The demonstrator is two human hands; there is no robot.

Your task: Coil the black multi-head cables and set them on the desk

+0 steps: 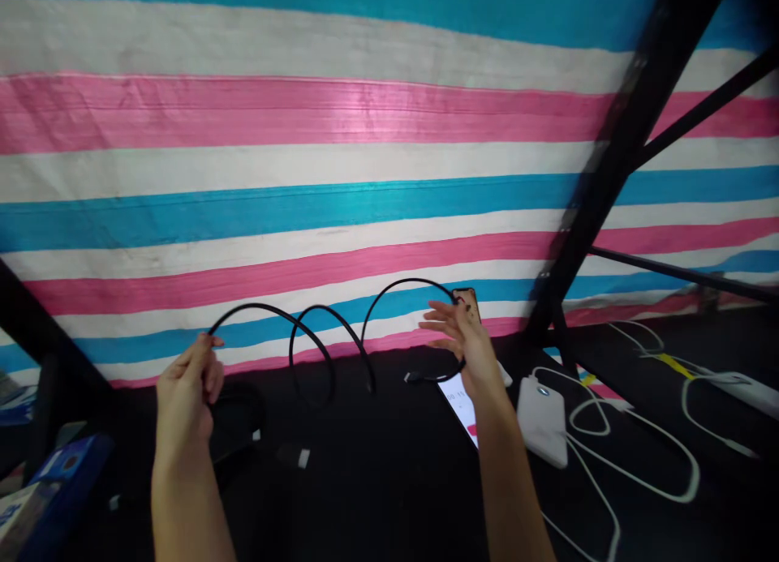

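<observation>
Black cable [414, 281] hangs in loose loops between the person's two hands, above a dark tabletop [377, 489] and in front of a striped sheet [304, 112]. Its overall long axis runs left to right, roughly level; the loops' lower parts are lost against the dark surface. A plug [415, 377] at the right-hand end points leftward; the other end is hidden in the left hand [190, 375], whose thumb and fingers are pinched closed on the cable. The right hand [467, 335] has its fingers fanned, the cable passing against it; whether they grip cannot be told. Handling it well probably means a light hold, following the natural curl so that nothing kinks, and guiding the plug clear of the loops. Near the right forearm lie a lit phone [454, 400] and a white power bank [543, 422].
</observation>
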